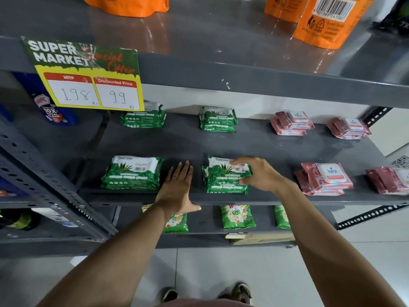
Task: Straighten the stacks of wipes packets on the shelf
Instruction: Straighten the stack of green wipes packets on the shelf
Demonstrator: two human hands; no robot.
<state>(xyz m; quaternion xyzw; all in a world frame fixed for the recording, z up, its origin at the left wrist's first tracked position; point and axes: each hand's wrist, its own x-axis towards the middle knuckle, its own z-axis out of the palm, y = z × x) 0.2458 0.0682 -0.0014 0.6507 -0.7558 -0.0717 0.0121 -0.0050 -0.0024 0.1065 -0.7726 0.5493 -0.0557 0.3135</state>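
Observation:
On the grey middle shelf (276, 149) lie stacks of wipes packets. Two green stacks sit at the front: the left one (132, 173) and the middle one (223, 178), whose packets are skewed. My right hand (259, 173) grips the right side of the middle green stack, thumb on top. My left hand (179, 189) lies flat and open on the bare shelf between the two green stacks, touching neither. Two more green stacks (143, 117) (218, 119) sit at the back. Pink stacks lie on the right, at the front (325, 179) (389, 179) and at the back (292, 124) (348, 128).
A price sign (88, 74) hangs from the upper shelf's edge. Orange pouches (327, 21) stand on the upper shelf. A blue bottle (53, 109) stands at the back left. Green detergent packs (238, 217) lie on the lower shelf. Perforated uprights (55, 196) flank the shelf.

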